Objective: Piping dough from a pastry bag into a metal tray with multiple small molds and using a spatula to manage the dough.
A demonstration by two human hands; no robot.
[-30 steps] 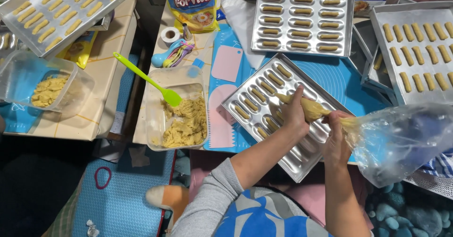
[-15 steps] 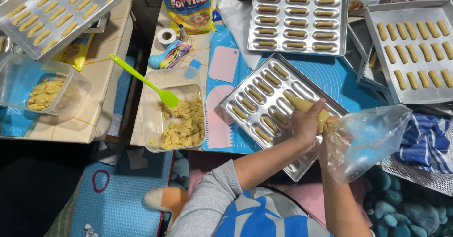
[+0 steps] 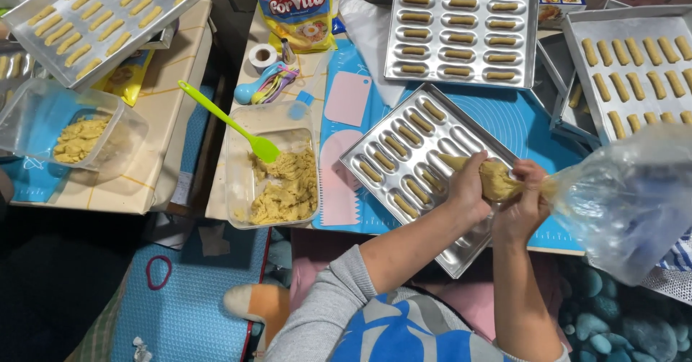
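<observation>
Blue mat (image 3: 530, 128), near edge: mould tray (image 3: 425, 167); both hands, left (image 3: 468, 189), right (image 3: 520, 207), clenched round piping bag (image 3: 504, 182), squeezing dough out.

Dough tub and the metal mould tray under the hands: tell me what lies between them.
In the head view, a pink scraper lies on the blue mat between the dough tub and the mould tray.
</observation>
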